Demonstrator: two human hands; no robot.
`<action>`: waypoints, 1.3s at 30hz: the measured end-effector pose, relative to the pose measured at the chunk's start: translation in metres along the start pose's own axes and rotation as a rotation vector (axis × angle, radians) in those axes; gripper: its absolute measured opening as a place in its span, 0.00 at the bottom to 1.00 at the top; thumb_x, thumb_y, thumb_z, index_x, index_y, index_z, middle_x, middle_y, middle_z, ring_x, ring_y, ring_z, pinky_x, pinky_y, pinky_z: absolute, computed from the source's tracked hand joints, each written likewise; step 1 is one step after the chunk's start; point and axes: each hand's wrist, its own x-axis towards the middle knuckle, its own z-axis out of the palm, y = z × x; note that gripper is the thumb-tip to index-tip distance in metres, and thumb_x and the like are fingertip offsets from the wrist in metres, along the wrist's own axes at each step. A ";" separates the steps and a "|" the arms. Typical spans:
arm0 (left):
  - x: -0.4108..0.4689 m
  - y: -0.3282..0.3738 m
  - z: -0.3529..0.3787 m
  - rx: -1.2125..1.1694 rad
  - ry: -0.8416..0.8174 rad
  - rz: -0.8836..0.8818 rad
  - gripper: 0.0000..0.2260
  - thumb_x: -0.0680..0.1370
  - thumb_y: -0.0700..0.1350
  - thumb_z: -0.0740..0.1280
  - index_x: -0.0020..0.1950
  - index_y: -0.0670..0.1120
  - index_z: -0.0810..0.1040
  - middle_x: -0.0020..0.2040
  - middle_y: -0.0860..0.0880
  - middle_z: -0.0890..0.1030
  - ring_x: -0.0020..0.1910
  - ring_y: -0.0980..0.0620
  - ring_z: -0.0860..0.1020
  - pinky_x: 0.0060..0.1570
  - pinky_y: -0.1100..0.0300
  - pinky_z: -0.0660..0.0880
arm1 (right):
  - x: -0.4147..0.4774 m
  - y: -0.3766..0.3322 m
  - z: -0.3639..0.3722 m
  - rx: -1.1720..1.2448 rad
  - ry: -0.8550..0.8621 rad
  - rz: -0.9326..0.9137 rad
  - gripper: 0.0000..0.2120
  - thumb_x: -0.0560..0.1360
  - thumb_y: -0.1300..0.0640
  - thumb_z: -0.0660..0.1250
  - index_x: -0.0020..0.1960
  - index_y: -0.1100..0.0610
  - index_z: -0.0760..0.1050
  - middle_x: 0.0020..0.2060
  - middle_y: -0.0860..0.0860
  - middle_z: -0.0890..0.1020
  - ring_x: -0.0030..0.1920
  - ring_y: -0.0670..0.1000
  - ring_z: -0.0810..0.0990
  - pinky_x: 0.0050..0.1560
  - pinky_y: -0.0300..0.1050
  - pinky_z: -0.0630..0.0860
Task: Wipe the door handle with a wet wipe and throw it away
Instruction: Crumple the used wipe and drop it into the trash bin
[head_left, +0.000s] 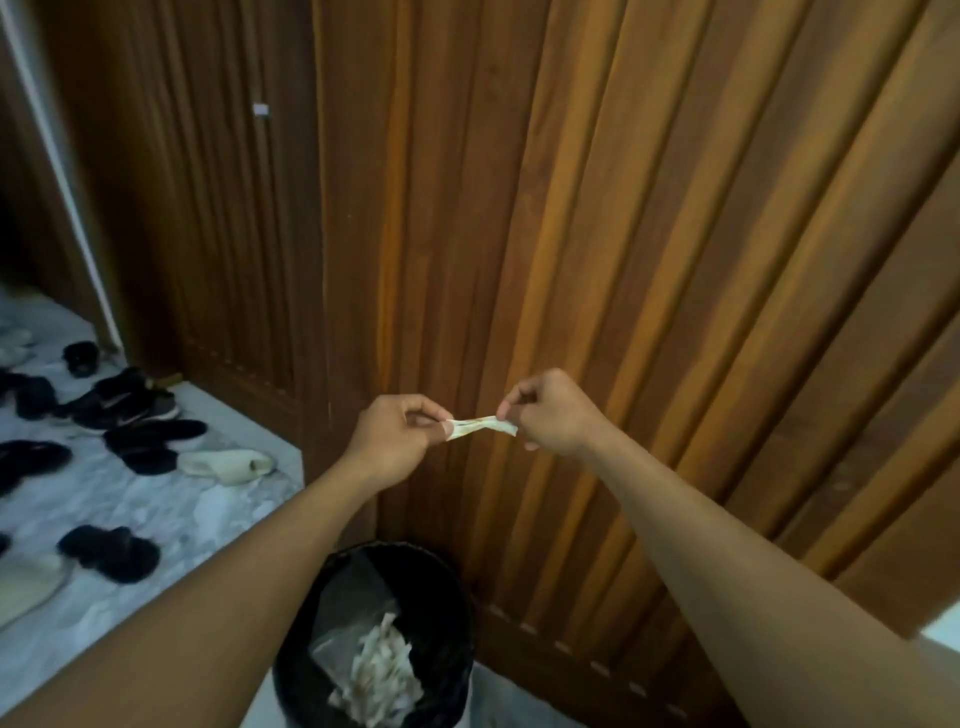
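Satin varnish over the fluted reddish-brown wooden door. Glossy polish on the white-and-grey marble floor. Soft, limp cloth in the thin pale wet wipe. Shiny crinkled plastic lining the round black bin.

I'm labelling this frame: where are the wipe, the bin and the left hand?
wipe (480, 425), head view, middle of the stretched strip.
bin (400, 546), head view, far rim.
left hand (395, 436), head view, back of the hand.

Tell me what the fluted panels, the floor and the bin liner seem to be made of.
Fluted panels: probably varnished wood, brown with visible grain. Floor: marble or marble-look tile, white with grey veins. Bin liner: thin black plastic, by its glossy creases.
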 end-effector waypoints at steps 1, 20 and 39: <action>-0.002 -0.017 -0.003 0.016 0.007 -0.032 0.03 0.74 0.43 0.77 0.43 0.50 0.86 0.39 0.50 0.86 0.40 0.55 0.82 0.42 0.62 0.73 | 0.005 0.006 0.020 -0.007 -0.040 0.010 0.14 0.75 0.64 0.63 0.35 0.55 0.82 0.32 0.55 0.82 0.32 0.52 0.80 0.41 0.54 0.83; -0.038 -0.297 0.043 0.447 -0.149 -0.412 0.13 0.79 0.39 0.66 0.60 0.48 0.86 0.61 0.46 0.85 0.58 0.46 0.82 0.58 0.58 0.78 | 0.043 0.151 0.290 0.002 -0.561 0.193 0.12 0.80 0.64 0.61 0.60 0.65 0.79 0.27 0.51 0.70 0.19 0.46 0.62 0.22 0.37 0.63; -0.065 -0.328 0.072 0.388 -0.259 -0.522 0.21 0.76 0.36 0.64 0.68 0.46 0.80 0.65 0.44 0.81 0.67 0.44 0.77 0.63 0.58 0.73 | 0.018 0.212 0.329 0.014 -0.643 0.234 0.13 0.77 0.60 0.64 0.59 0.53 0.82 0.45 0.47 0.81 0.44 0.47 0.80 0.45 0.40 0.78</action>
